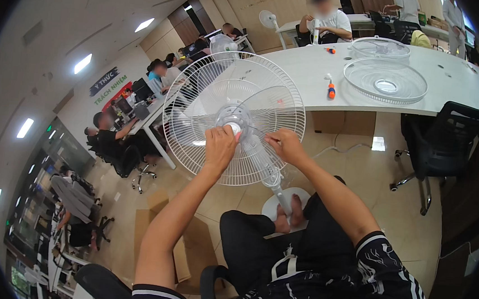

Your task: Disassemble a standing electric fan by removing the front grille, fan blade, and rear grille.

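Observation:
A white stand fan [274, 177] stands before me, its round wire rear grille [297, 92] facing me with clear blades [263, 102] in it. My left hand [221, 145] is closed at the fan's hub, fingers pinched on the white centre knob [234, 127]. Just right of the hub, my right hand [286, 146] is closed, thumb and fingertips pressed together over the lower right of the grille. A thin dark line runs from its fingertips toward the hub; I cannot tell what it is. My feet are on the fan's round white base [273, 208].
On the white table [313, 71] lie two wire fan grilles [418, 93] and two orange-handled screwdrivers [331, 92]. A black office chair [440, 137] stands at the right. An opened cardboard box [195, 247] lies by my left arm. Across the table sits a person [335, 25].

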`<state>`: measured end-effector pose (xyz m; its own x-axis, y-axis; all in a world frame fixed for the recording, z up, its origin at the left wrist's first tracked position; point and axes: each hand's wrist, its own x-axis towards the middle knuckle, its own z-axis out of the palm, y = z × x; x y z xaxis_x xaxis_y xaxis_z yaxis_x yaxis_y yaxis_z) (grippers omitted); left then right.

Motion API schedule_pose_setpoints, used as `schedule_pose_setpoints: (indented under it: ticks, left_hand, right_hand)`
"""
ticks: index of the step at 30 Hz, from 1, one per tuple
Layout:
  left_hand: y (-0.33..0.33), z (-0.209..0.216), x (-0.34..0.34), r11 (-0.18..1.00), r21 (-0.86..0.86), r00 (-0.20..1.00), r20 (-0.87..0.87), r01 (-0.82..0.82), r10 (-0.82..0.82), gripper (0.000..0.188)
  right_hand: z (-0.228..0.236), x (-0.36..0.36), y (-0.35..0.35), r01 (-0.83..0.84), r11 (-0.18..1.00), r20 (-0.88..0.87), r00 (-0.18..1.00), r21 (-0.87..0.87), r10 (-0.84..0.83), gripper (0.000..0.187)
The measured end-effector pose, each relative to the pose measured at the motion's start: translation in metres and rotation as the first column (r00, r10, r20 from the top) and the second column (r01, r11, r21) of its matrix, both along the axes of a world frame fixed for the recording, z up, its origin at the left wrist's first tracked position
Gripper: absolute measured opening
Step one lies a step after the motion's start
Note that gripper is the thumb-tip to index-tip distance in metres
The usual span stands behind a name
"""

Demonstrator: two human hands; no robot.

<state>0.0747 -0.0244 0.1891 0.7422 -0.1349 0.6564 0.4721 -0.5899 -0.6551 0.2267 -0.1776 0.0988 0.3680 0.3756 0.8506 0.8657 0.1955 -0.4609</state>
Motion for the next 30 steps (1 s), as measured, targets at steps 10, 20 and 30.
schedule_pose_setpoints:
  ticks: [10,20,30]
  left_hand:
    - [-0.023,0.004,-0.029,0.897,-0.387,0.92,-0.229,0.212,-0.316,0.042]
    - [-0.055,0.015,-0.006,0.597,-0.585,0.807,0.184,0.549,-0.561,0.035]
    - [-0.059,0.012,-0.014,0.648,-0.513,0.818,0.455,0.563,-0.352,0.038]
  right_hand:
    - [0.035,0.035,-0.015,0.037,0.996,-0.04,0.998,-0.079,-0.04,0.014]
    - [0.031,0.028,-0.011,0.003,0.999,-0.036,0.999,-0.035,-0.004,0.014]
    - [0.038,0.011,-0.021,0.087,0.977,-0.02,0.996,-0.193,-0.092,0.015]
